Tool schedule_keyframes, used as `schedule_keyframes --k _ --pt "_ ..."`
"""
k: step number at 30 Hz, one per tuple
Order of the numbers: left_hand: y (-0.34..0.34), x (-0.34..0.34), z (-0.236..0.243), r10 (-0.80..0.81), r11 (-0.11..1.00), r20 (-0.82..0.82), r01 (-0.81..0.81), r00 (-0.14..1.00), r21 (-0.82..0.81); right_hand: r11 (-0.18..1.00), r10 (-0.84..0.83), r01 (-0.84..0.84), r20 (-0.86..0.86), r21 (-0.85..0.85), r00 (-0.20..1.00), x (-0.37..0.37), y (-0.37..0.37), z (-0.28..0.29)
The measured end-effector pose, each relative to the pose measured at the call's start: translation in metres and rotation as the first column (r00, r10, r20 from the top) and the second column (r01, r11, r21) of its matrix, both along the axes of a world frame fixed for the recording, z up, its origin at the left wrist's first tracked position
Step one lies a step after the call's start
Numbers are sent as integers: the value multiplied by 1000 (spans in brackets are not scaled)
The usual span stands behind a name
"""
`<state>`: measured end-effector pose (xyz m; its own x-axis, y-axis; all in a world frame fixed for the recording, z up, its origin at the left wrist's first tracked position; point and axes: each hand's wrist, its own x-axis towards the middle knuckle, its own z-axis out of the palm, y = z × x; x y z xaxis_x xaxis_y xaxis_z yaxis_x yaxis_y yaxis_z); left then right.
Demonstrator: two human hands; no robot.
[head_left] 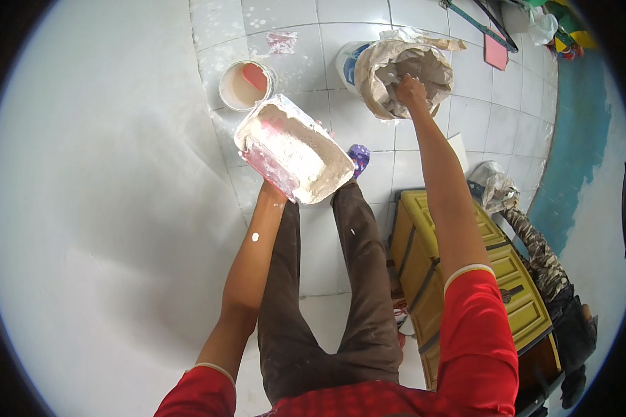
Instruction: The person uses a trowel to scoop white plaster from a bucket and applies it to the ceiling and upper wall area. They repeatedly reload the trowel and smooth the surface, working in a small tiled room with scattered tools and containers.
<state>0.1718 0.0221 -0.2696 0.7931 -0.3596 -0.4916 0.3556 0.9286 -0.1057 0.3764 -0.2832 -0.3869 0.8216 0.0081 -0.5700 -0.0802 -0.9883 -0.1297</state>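
My left hand [277, 192] is mostly hidden beneath a rectangular tub [263, 169] and holds it up, tilted. The tub's wall is smeared white and pink, and pale powder or plaster lies inside, with a pink patch near the far end. Fingertips show at its far side. My right hand [412, 91] reaches into the mouth of a brown paper sack [381, 99] at the far right of the tub. Its fingers look curled; what they hold is hidden inside the sack, which has greyish contents.
A round bucket [225, 90] with a reddish piece in it stands beyond the tub. A stained scrap [282, 42] lies on the tiled floor [306, 69]. A yellow drawer cabinet [417, 229] stands close on the right. The white wall [104, 208] runs along the left.
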Motion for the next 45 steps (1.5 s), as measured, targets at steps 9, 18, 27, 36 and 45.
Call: schedule_keyframes --k 9,18,27,36,45 --pt "-3 3 12 61 982 -87 -76 994 -175 995 -48 42 76 87 996 -13 -10 -36" --pt "-3 3 16 -8 993 -101 -4 995 -120 945 -211 208 -17 253 977 -17 -27 -11" --pt "-8 10 37 -11 999 68 13 998 -35 848 -275 247 -9 469 961 -70 -47 39" --pt "-10 13 32 28 998 118 -21 993 -57 596 -569 590 -232 545 789 -138 -62 100" --pt "-9 15 23 18 996 76 -11 997 -84 569 -604 539 -130 621 787 -192 -67 195"
